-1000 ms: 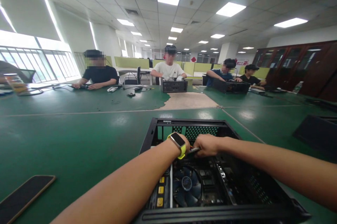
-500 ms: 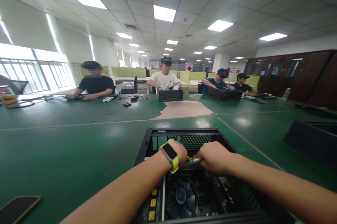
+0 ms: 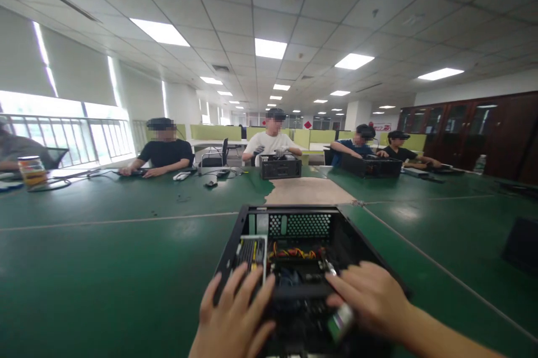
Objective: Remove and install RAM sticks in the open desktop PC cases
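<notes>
An open black computer case [image 3: 294, 218] lies on the green table [image 3: 105, 268] in front of me. Inside it are red and yellow wires [image 3: 294, 253] and a labelled metal box [image 3: 251, 251] at the left. My left hand [image 3: 233, 319] hovers with its fingers spread over the case's near left edge and holds nothing. My right hand [image 3: 374, 299] is over the near right edge, and a small green and silver part [image 3: 340, 321] sits under its thumb. The case's near end is hidden behind both hands.
Several people sit along the far side of the table with other black cases [image 3: 279, 167] [image 3: 370, 166]. A can [image 3: 31, 170] and cables lie at the far left. A black panel [image 3: 521, 246] lies at the right. A worn bare patch [image 3: 309, 190] marks the table beyond my case.
Both hands have drawn back out of the case toward me, and the left hand's fingers have spread. The view has tilted up, so the phone at the lower left is out of sight.
</notes>
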### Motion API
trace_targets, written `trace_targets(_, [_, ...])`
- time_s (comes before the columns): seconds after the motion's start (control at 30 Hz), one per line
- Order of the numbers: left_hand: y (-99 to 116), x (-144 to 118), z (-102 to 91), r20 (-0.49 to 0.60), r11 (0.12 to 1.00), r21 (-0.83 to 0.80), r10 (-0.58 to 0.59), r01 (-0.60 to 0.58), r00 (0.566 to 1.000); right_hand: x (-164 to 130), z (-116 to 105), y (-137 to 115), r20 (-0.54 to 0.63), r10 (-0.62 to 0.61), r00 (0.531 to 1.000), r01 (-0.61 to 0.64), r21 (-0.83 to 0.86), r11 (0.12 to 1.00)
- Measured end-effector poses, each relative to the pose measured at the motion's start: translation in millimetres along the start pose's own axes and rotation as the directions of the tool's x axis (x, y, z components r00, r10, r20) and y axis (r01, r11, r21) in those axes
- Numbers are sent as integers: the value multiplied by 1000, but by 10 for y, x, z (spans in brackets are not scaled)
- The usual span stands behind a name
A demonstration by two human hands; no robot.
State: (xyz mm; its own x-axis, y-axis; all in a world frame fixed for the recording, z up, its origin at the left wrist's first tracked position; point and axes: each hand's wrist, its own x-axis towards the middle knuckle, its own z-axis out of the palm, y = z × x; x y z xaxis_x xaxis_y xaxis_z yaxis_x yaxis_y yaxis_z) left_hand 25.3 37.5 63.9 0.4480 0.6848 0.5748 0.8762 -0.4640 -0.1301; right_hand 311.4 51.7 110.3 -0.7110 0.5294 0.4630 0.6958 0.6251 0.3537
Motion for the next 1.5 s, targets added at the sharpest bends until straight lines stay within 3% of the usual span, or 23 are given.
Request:
trace_targets(0.03, [-81,324,102,-16,997,27,-70,71,997,326,95,145,161,110,981,-117,35,993])
trace_targets(0.07, [-145,642,204,-30,980,60,-188,189,982,659,181,272,316,274,908,-297,27,954])
trace_targets(0.13, [-218,1165,399,16,903,57,-427,425,904,1258,317,427,320,411,854,-429,-15,903])
trace_targets(0.2, [-235,1425,550,32,889,-73,-450,451,893,1640,410,421,316,496,809,-517,-21,856])
trace_targets(0.27, [-243,1399,622,-6,886,-264,-397,381,918,1735,477,295,357,518,777,-558,10,830])
trace_targets(0.37, [-269,1066,557,-7,821,-516,-288,243,958,1479,549,86,542,421,728,-574,146,805])
trace_targets(0.43, [-264,865,437,57,773,-624,-100,113,993,1242,568,36,707,258,659,-621,316,717])
trace_targets(0.5, [-221,763,324,125,732,-681,78,28,989,1063,561,53,775,80,627,-651,465,600])
trace_targets(0.57, [-153,726,257,190,721,-691,108,54,976,937,529,81,752,-33,658,-633,576,518])
trace_targets(0.63, [-83,679,232,248,741,-659,55,127,967,803,474,65,729,-89,678,-626,637,450])
trace_targets(0.77, [1,409,178,364,813,-553,39,182,931,354,356,-200,702,24,712,-634,628,451])
trace_targets(0.9, [75,66,-7,407,832,-552,208,58,889,-132,251,-639,643,98,759,-624,678,389])
trace_targets(1.0, [187,-94,-195,428,818,-575,272,28,862,-295,69,-811,632,86,770,-613,697,371])
trace_targets(1.07, [278,-162,-301,454,820,-571,277,37,847,-315,-129,-781,638,73,767,-612,691,385])
trace_targets(1.1, [326,-190,-341,461,819,-572,279,42,843,-311,-238,-734,657,24,754,-621,699,355])
trace_targets(1.17, [426,-235,-394,446,798,-599,267,63,854,-292,-430,-632,662,-149,734,-638,748,183])
trace_targets(1.23, [544,-257,-418,396,743,-661,225,106,890,-259,-547,-599,590,-197,783,-603,797,-13])
trace_targets(1.27, [611,-257,-423,365,711,-693,200,121,909,-236,-578,-625,547,-112,830,-552,833,-20])
trace_targets(1.3, [680,-250,-426,336,682,-720,186,125,923,-210,-598,-673,496,22,868,-496,866,54])
trace_targets(1.37, [805,-221,-427,295,638,-764,214,96,931,-157,-652,-780,375,217,901,-429,846,318])
trace_targets(1.43, [869,-194,-421,261,605,-795,277,43,925,-137,-775,-758,340,253,906,-423,769,479])
trace_targets(1.5, [848,-187,-402,237,600,-800,291,16,927,-202,-970,-477,395,331,857,-515,685,516])
